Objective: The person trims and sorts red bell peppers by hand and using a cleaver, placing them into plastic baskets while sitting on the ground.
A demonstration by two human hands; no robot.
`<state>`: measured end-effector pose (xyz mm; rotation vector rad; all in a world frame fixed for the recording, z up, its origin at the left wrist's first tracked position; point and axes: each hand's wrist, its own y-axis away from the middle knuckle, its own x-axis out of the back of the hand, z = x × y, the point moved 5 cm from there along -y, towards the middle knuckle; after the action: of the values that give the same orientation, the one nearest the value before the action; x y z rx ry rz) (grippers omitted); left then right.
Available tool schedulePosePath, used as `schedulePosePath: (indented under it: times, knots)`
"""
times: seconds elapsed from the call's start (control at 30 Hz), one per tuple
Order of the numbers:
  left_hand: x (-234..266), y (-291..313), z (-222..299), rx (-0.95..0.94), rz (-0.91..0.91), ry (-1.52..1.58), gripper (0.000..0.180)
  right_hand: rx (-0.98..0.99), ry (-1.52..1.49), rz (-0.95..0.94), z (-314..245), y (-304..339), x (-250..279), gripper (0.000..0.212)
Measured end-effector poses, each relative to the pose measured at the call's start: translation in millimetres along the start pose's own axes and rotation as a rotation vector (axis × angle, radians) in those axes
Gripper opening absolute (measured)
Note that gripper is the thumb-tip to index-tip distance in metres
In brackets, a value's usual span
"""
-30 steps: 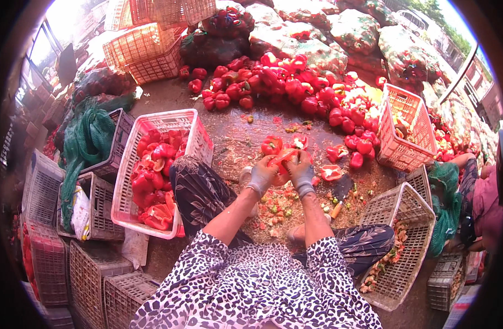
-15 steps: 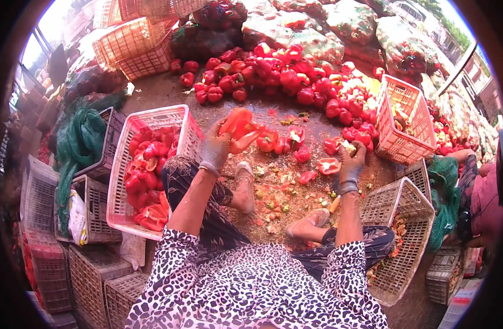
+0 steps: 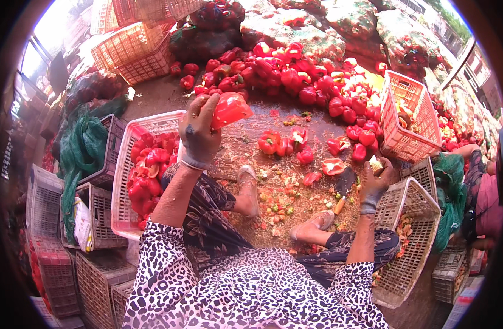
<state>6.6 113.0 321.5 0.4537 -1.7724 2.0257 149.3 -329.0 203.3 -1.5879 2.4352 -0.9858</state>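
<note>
My left hand (image 3: 201, 131), raised at the far corner of the left crate, is closed on a hollow red bell pepper piece (image 3: 232, 109). A pale pepper core (image 3: 376, 164) is pinched in the fingers of my right hand (image 3: 376, 185), above the far end of the scrap crate (image 3: 433, 219). Beside my left leg, the white-rimmed crate (image 3: 118, 211) holds red pepper pieces (image 3: 147, 175). Several cut and whole peppers (image 3: 270, 141) lie between my hands. Near my right foot rests a knife (image 3: 339, 205) with a wooden handle and dark blade.
A heap of red peppers (image 3: 290, 77) spreads ahead, with filled mesh sacks (image 3: 295, 35) behind. An orange crate (image 3: 410, 140) stands right of the heap. Stacked crates (image 3: 100, 274) and green netting (image 3: 86, 142) crowd the left. Another person's arm (image 3: 465, 151) is at far right.
My left hand has moved up and left, turning the pepper piece. My right hand has moved right and slightly down with the core, exposing the knife's blade.
</note>
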Motion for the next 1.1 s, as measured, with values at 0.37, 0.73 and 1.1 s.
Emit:
schedulePosePath:
  times: [0.37,0.73,1.1]
  knots:
    - [38,123,-222,0.493,-0.638,-0.794,0.050,-0.594,1.632,-0.493,99,-43,237,0.061]
    - [10,221,-252,0.607,-0.821,-0.464,0.044,-0.333,0.933,-1.103,168,9,-84,0.064]
    - [4,220,-255,0.462,-0.894,-0.565,0.039,-0.538,1.098,-1.255,272,60,-205,0.054]
